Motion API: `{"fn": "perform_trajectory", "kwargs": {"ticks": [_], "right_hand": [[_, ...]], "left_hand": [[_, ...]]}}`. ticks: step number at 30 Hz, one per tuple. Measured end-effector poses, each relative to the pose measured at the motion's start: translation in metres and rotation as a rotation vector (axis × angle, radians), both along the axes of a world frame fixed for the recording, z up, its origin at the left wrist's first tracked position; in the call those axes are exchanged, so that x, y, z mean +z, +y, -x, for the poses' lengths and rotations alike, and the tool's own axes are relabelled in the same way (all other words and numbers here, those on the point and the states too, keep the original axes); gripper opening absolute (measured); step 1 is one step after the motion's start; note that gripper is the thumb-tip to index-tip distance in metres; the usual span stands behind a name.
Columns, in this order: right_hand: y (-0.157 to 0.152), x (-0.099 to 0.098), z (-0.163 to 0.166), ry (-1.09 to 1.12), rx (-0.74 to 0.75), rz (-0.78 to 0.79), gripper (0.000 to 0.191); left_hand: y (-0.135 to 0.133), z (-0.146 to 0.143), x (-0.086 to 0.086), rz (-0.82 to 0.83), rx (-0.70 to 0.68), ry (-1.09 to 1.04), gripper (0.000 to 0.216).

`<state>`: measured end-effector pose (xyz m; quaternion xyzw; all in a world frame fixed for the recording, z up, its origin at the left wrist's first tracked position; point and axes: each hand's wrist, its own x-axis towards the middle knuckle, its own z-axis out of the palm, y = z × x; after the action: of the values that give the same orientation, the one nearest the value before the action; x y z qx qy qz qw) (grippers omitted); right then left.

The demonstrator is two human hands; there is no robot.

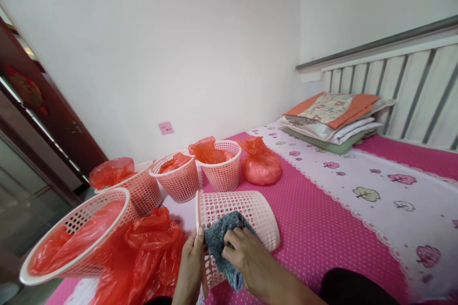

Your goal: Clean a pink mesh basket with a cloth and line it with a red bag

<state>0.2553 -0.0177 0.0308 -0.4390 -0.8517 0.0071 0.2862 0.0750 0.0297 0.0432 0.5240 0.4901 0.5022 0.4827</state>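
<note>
A pale pink perforated plastic basket point(263, 214) lies on its side on the bed in front of me, its rim facing left. With fingers closed round that rim, my left hand point(191, 257) steadies the basket. My right hand point(246, 255) bunches a grey-blue cloth point(229, 224) and presses it against the basket's perforated wall. Part of the basket is hidden behind the cloth and my hands. Left of my left hand, crumpled red plastic bags point(157, 243) lie in a heap.
Upright pink baskets with red bags inside stand behind and left: a near large basket point(123, 205) and several farther ones, including one basket point(223, 171) by the wall. A tied red bag point(262, 164) sits beyond. Folded bedding point(332, 114) is stacked near the white headboard point(415, 90).
</note>
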Motion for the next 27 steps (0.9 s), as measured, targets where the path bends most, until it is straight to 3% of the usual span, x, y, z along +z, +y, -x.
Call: {"fn": "perform_trajectory", "kwargs": {"ticks": [6,15,21,27], "right_hand": [[0.011,0.002,-0.025,-0.055,-0.084,0.102,0.022],[0.03,-0.016,-0.081,-0.062,-0.233,0.143,0.032],[0.041,-0.023,-0.111,0.078,-0.347,0.16,0.037],[0.052,-0.025,-0.14,0.352,-0.626,0.075,0.029]], "left_hand": [[0.007,0.003,-0.017,0.088,-0.068,-0.169,0.047],[0.001,-0.003,-0.01,0.122,-0.03,-0.2,0.055],[-0.005,-0.007,-0.008,0.065,-0.002,-0.132,0.058],[-0.003,-0.001,-0.026,0.049,-0.005,-0.162,0.056]]}}
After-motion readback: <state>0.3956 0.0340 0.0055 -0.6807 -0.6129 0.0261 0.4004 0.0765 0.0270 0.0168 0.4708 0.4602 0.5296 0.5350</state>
